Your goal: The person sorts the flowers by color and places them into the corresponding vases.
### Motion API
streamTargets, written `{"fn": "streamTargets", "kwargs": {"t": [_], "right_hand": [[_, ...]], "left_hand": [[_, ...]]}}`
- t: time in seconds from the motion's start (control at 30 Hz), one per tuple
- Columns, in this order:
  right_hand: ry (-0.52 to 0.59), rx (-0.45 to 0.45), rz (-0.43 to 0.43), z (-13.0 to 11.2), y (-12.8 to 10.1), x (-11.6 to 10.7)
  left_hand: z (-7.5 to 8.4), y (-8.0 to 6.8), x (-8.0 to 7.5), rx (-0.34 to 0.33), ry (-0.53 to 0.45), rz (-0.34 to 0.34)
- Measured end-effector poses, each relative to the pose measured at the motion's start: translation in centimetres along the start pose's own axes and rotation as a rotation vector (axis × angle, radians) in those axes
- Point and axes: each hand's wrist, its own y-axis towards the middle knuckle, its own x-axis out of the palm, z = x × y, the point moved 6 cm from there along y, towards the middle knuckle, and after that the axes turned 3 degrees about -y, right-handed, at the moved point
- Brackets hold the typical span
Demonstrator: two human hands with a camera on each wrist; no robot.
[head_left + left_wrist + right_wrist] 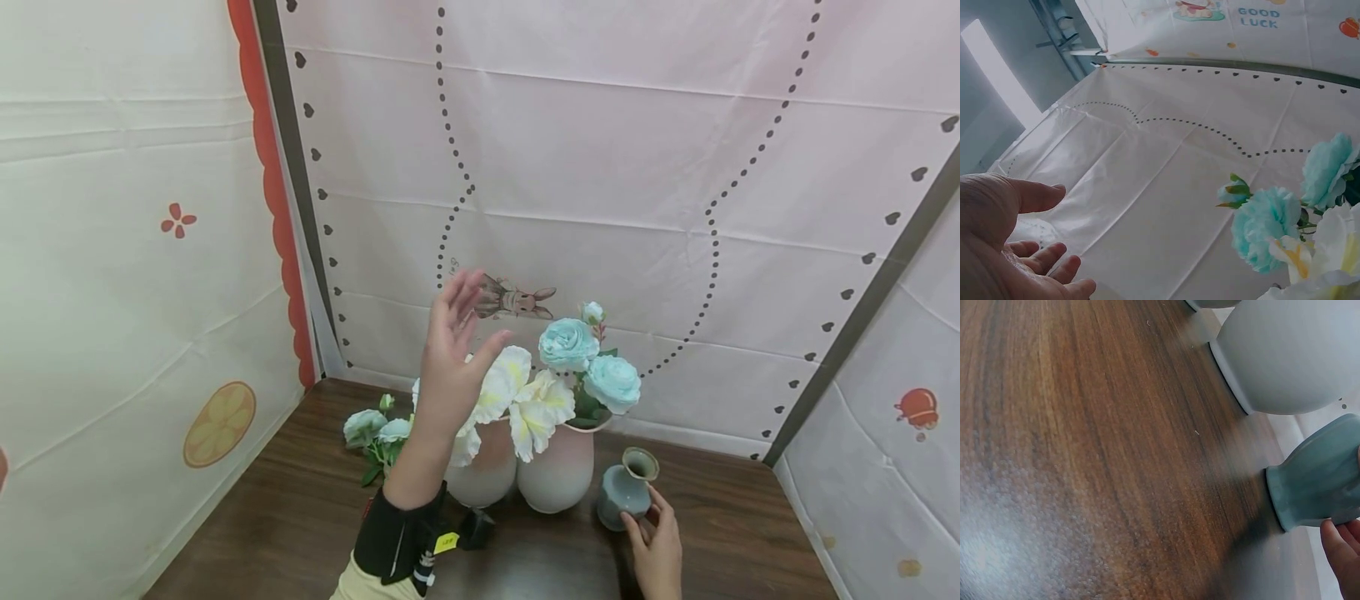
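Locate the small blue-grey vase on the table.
In the head view, the small blue-grey vase stands on the wooden table, right of the pink vase, with the right hand touching it.

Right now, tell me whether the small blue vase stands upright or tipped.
Upright: the small blue vase stands on its base on the table, mouth upward, right hand touching its side.

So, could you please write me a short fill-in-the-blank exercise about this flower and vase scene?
1. The right hand touches the small ____ vase.
2. The left hand, raised before the flowers, holds ____.
3. The blue roses stand in a ____ vase.
4. The vases stand on a ____ table.

Missing words: blue; nothing; pink; wooden
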Motion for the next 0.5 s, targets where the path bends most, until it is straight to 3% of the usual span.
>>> {"fn": "streamTargets", "kwargs": {"t": [0.27, 0.5], "right_hand": [[0.013, -0.008, -0.006, -0.2, -0.1, -0.1], [0.028, -0.02, -0.004, -0.4, -0.2, -0.2]], "left_hand": [[1.0, -0.3, -2.5, -0.002, -0.025, 0.056], [0.2, -0.9, -5.0, -0.065, 0.0, 0.115]]}}
